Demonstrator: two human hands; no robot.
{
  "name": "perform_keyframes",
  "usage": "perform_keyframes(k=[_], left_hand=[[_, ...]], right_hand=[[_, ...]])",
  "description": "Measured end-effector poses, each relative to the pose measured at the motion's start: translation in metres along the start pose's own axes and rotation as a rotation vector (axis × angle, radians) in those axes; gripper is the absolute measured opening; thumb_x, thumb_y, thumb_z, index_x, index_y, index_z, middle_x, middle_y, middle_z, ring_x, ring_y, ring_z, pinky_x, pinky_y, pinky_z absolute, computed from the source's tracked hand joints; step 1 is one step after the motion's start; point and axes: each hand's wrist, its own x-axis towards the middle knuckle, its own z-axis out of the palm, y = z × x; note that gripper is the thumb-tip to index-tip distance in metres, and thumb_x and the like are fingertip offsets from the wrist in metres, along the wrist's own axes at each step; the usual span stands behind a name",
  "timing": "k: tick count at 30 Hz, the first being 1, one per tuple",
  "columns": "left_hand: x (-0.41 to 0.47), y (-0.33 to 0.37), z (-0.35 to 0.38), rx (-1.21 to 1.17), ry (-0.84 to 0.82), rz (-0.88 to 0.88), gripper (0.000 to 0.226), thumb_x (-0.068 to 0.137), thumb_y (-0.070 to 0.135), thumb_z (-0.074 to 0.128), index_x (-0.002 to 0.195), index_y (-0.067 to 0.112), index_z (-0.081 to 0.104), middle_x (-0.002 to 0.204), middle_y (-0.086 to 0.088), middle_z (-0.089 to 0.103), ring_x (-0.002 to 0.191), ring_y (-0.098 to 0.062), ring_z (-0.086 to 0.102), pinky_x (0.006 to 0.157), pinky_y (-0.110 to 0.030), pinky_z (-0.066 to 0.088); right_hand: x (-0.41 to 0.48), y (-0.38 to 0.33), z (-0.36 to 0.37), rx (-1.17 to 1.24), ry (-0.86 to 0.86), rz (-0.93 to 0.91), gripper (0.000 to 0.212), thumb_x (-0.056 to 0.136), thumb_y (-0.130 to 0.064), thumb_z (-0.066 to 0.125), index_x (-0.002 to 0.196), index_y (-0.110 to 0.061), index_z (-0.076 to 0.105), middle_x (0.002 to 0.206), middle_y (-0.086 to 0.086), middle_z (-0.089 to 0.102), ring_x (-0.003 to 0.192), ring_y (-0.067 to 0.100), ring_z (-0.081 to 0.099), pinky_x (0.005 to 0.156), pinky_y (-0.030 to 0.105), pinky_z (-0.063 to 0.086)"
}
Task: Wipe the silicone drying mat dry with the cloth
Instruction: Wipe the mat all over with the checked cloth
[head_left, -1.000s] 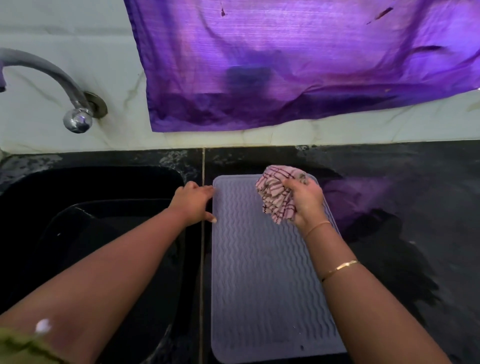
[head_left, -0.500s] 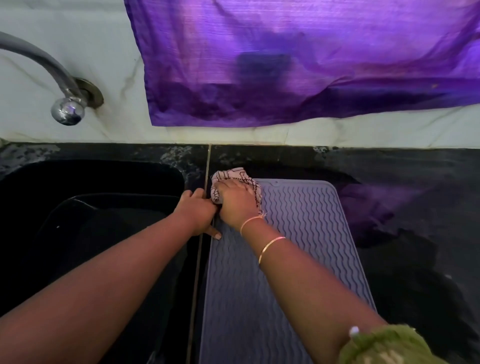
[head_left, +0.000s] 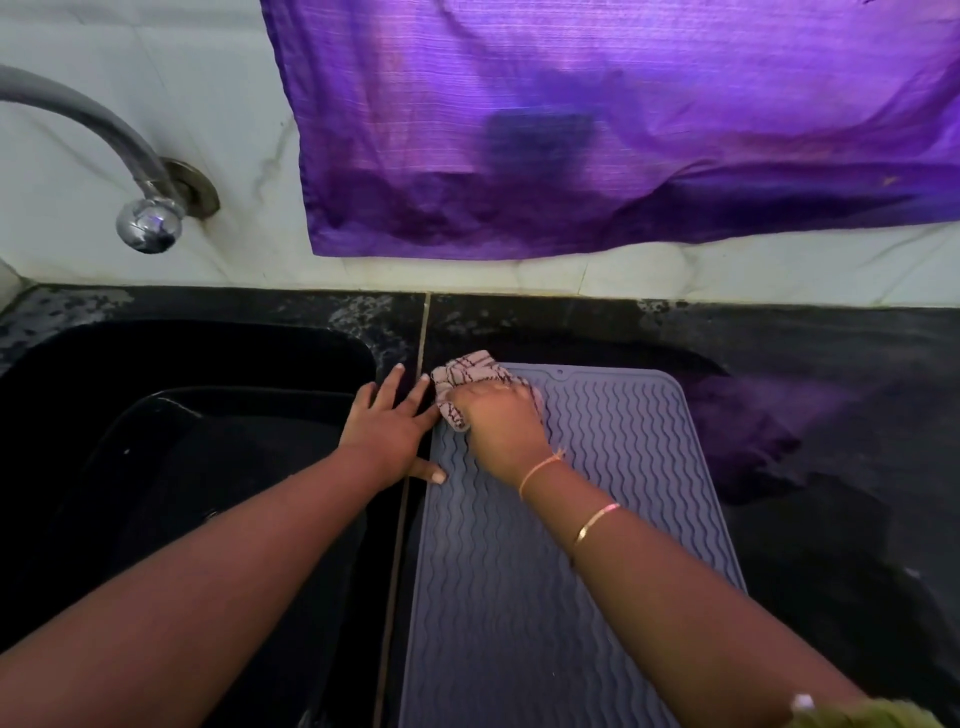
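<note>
A grey silicone drying mat with wavy ridges lies flat on the black countertop, right of the sink. My right hand is closed on a bunched pink checked cloth and presses it onto the mat's far left corner. My left hand lies flat with fingers spread on the counter strip beside the mat's left edge, its thumb tip touching the mat. My right forearm covers part of the mat's middle.
A black sink sits to the left, with a chrome tap on the white wall above it. A purple cloth hangs on the wall. The black countertop right of the mat looks wet.
My right hand swept the cloth from the mat's far right corner to its far left corner and stays there. My left hand's fingers have spread flatter beside the mat.
</note>
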Motion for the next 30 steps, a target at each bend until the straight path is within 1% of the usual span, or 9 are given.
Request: perform_keyframes(k=[3, 6, 12, 15, 17, 22, 26, 28, 30], left_hand=[[0.004, 0.000, 0.001, 0.067, -0.003, -0.058, 0.104, 0.070, 0.084, 0.039, 0.149, 0.034, -0.007, 0.154, -0.007, -0.028, 0.137, -0.036, -0.031, 0.112, -0.053, -0.006], [0.006, 0.000, 0.002, 0.134, -0.010, -0.094, 0.107, 0.066, 0.089, 0.033, 0.145, 0.038, -0.017, 0.153, -0.010, -0.028, 0.134, -0.039, -0.035, 0.111, -0.057, -0.010], [0.005, 0.001, -0.003, 0.150, -0.027, -0.137, 0.110, 0.064, 0.090, 0.033, 0.144, 0.038, -0.021, 0.153, -0.015, -0.025, 0.133, -0.040, -0.034, 0.108, -0.061, -0.012], [0.005, 0.000, -0.002, 0.130, -0.024, -0.139, 0.111, 0.064, 0.090, 0.034, 0.144, 0.039, -0.023, 0.152, -0.016, -0.027, 0.133, -0.040, -0.035, 0.109, -0.060, -0.011], [0.006, 0.000, -0.003, 0.143, -0.025, -0.141, 0.113, 0.062, 0.090, 0.035, 0.144, 0.038, -0.023, 0.152, -0.016, -0.028, 0.132, -0.040, -0.036, 0.108, -0.060, -0.012], [0.015, 0.002, -0.011, 0.220, -0.063, -0.156, 0.122, 0.056, 0.094, 0.038, 0.146, 0.034, -0.019, 0.149, -0.016, -0.034, 0.130, -0.041, -0.039, 0.106, -0.060, -0.015], [0.019, -0.005, -0.008, 0.207, -0.066, -0.118, 0.125, 0.050, 0.097, 0.035, 0.144, 0.037, -0.023, 0.149, -0.016, -0.033, 0.128, -0.040, -0.041, 0.104, -0.061, -0.018], [0.022, -0.008, -0.010, 0.184, -0.021, -0.057, 0.125, 0.050, 0.097, 0.037, 0.147, 0.037, -0.014, 0.153, -0.015, -0.025, 0.131, -0.040, -0.038, 0.105, -0.061, -0.017], [0.026, -0.014, -0.015, 0.083, 0.057, 0.035, 0.114, 0.056, 0.091, 0.043, 0.149, 0.035, 0.008, 0.158, -0.013, -0.008, 0.138, -0.037, -0.027, 0.109, -0.058, -0.012]], right_hand=[[0.007, 0.007, -0.002, -0.200, -0.006, -0.123, 0.046, 0.092, -0.021, 0.043, 0.138, -0.023, 0.038, 0.145, 0.000, 0.041, 0.133, 0.024, 0.036, 0.102, 0.044, 0.027], [0.004, 0.021, -0.004, -0.295, -0.021, -0.147, 0.051, 0.093, -0.021, 0.043, 0.142, -0.027, 0.031, 0.150, -0.002, 0.034, 0.135, 0.027, 0.032, 0.104, 0.045, 0.027], [-0.013, 0.072, -0.030, -0.251, -0.042, 0.245, 0.059, 0.090, -0.015, 0.046, 0.144, -0.029, 0.026, 0.150, 0.005, 0.035, 0.134, 0.036, 0.033, 0.107, 0.052, 0.033], [-0.010, 0.065, -0.036, -0.171, -0.032, 0.402, 0.047, 0.082, -0.010, 0.052, 0.128, -0.021, 0.047, 0.128, 0.014, 0.054, 0.119, 0.037, 0.048, 0.096, 0.049, 0.046], [0.002, 0.041, -0.033, -0.094, -0.005, 0.453, 0.037, 0.080, -0.012, 0.052, 0.116, -0.015, 0.049, 0.115, 0.014, 0.056, 0.110, 0.036, 0.052, 0.088, 0.048, 0.050], [0.025, -0.025, -0.005, -0.035, -0.034, 0.278, 0.040, 0.082, -0.016, 0.055, 0.122, -0.017, 0.050, 0.128, 0.008, 0.053, 0.127, 0.035, 0.036, 0.100, 0.056, 0.030], [0.012, 0.000, -0.003, -0.189, 0.004, 0.203, 0.051, 0.085, -0.016, 0.055, 0.134, -0.020, 0.043, 0.143, 0.004, 0.044, 0.134, 0.032, 0.030, 0.104, 0.053, 0.027], [0.001, 0.026, -0.005, -0.202, 0.037, 0.284, 0.055, 0.085, -0.016, 0.058, 0.137, -0.019, 0.041, 0.145, 0.006, 0.042, 0.136, 0.030, 0.031, 0.109, 0.051, 0.028], [-0.003, 0.042, -0.010, -0.067, 0.093, 0.363, 0.044, 0.084, -0.010, 0.055, 0.128, -0.016, 0.051, 0.136, 0.009, 0.050, 0.130, 0.029, 0.040, 0.107, 0.046, 0.035]])
